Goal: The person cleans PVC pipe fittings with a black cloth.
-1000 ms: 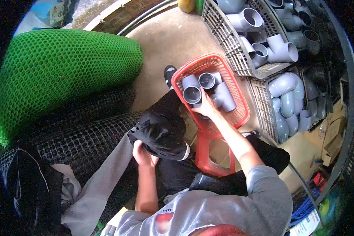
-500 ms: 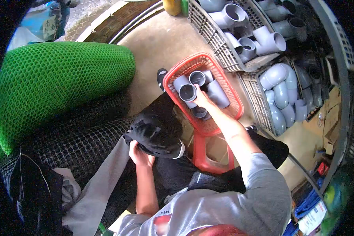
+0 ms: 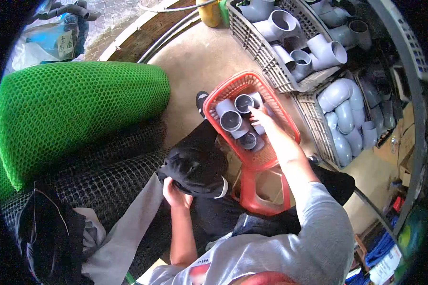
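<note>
A red plastic basket holds several grey pipe tee fittings, among them one pipe fitting with its round mouth facing up. My right hand is inside the basket, fingers apart, at the rim of another pipe fitting and over a third one partly hidden beneath it. It grips nothing that I can see. On my lap lies a black cap with a pale edge. My left hand is closed on the cap's near side, its fingertips partly hidden under the fabric.
A red stool stands under the basket's near end. Grey crates of pipe fittings stand at the right. Rolls of green mesh and black mesh lie at the left, with a grey and black jacket over them.
My right hand has left the rim of the left fitting and moved right within the basket, its fingers spreading. The left hand stays on the cap. The whole view has shifted slightly.
</note>
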Demonstrator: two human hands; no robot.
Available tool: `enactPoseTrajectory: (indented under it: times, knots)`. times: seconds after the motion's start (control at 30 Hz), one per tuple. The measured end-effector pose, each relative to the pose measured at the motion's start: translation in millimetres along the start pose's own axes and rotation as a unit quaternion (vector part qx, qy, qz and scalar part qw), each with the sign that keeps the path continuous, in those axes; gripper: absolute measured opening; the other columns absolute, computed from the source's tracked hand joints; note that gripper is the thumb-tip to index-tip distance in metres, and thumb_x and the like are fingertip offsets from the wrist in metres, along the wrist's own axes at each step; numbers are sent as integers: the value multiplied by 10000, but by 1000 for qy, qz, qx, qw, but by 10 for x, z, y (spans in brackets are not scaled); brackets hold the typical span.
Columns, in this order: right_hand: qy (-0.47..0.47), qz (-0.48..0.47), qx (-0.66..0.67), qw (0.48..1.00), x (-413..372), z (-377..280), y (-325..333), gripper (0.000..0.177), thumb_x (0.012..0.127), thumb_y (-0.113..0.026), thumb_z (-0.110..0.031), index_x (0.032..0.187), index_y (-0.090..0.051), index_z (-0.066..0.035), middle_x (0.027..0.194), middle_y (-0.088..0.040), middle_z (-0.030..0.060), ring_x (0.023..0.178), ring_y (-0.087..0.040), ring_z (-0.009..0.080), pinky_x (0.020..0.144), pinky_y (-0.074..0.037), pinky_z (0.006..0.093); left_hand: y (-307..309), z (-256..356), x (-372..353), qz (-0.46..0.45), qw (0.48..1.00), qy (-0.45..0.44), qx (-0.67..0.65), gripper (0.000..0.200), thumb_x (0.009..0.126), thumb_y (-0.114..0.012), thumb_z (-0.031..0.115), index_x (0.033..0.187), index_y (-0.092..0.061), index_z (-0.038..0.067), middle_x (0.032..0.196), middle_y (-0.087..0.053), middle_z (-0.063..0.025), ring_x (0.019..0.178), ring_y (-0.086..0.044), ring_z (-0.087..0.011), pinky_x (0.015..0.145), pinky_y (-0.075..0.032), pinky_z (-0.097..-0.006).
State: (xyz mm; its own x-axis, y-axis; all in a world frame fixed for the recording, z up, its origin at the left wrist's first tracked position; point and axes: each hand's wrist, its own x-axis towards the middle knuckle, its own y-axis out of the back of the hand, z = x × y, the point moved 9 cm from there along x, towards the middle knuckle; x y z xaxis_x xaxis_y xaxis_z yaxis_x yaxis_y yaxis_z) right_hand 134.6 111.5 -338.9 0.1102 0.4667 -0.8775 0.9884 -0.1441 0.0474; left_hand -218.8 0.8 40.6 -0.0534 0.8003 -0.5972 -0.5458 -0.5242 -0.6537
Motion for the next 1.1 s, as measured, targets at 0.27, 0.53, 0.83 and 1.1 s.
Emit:
enactPoseTrajectory:
  times: [0.27,0.53,0.83,1.1]
  knots:
    - [313,154,-278,895,87,-672,-86,506,824,-654,-50,1330,-647,-63,1151,-714,221,1093,-669,420,990,-527,486,-109,-6,0,1,1000,8,-17,455,944,-503,236,1307,-612,-14,1299,-674,-174,1168,-655,-367,1022,-535,-501]
    - [171,107,-225,953,76,-611,-131,338,878,-559,-2,1165,-732,-44,822,-736,230,610,-742,295,486,-620,371,-107,-8,18,1,1000,1,11,450,929,-525,255,1293,-636,16,1283,-687,-159,1187,-645,-361,1047,-511,-508]
    - [177,178,-131,959,157,-564,-220,221,888,-581,-28,1036,-739,13,798,-742,207,616,-749,286,512,-625,380,-129,-9,18,-53,998,8,-35,506,942,-504,230,1384,-562,-9,1393,-617,-186,1278,-587,-381,1114,-457,-523]
    - [144,165,-197,956,466,-562,-362,331,849,-642,-108,1163,-721,-42,1164,-703,256,1157,-663,407,998,-535,479,-150,-24,23,10,1000,3,-1,440,931,-522,241,1286,-637,8,1292,-681,-168,1177,-654,-364,1040,-522,-502]
